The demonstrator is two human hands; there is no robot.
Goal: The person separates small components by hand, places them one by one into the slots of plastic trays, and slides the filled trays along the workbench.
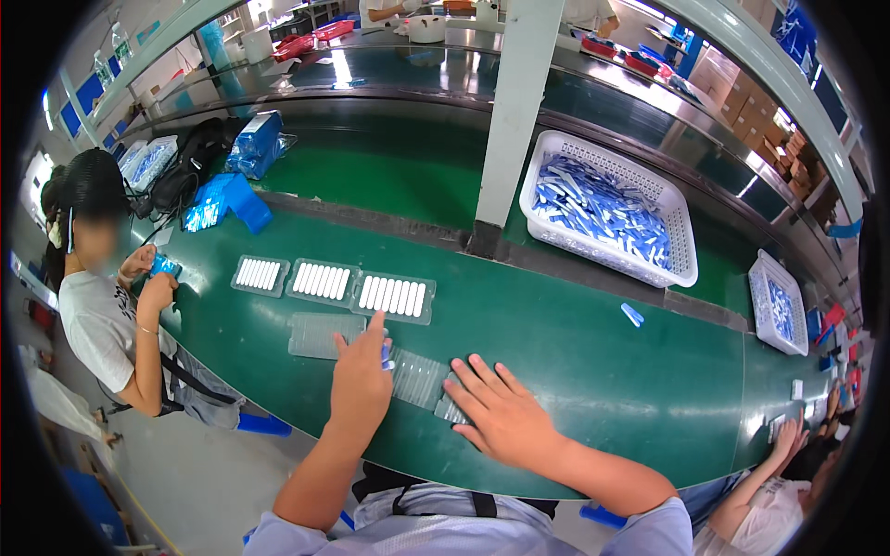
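Note:
My left hand [362, 375] is over the middle of the green table, its index finger stretched toward the nearest filled tray and the other fingers curled. A small blue-and-white stick [387, 358] pokes out at its right side; how much more it holds is hidden. My right hand [501, 415] lies flat with fingers spread, its fingertips at the edge of a clear ribbed tray [451, 410]. Between the hands is another clear tray [417, 378], and a third clear tray [315, 335] lies left of my left hand. Beyond them, three trays hold rows of white sticks [394, 296] [321, 281] [259, 273].
A white basket [688, 250] heaped with blue-and-white sticks stands at the far right, a smaller one [795, 348] beyond it. Loose blue sticks [632, 315] lie nearer. A post [519, 120] rises at the table's back. A co-worker [102, 306] handles a blue packet at left; others sit right.

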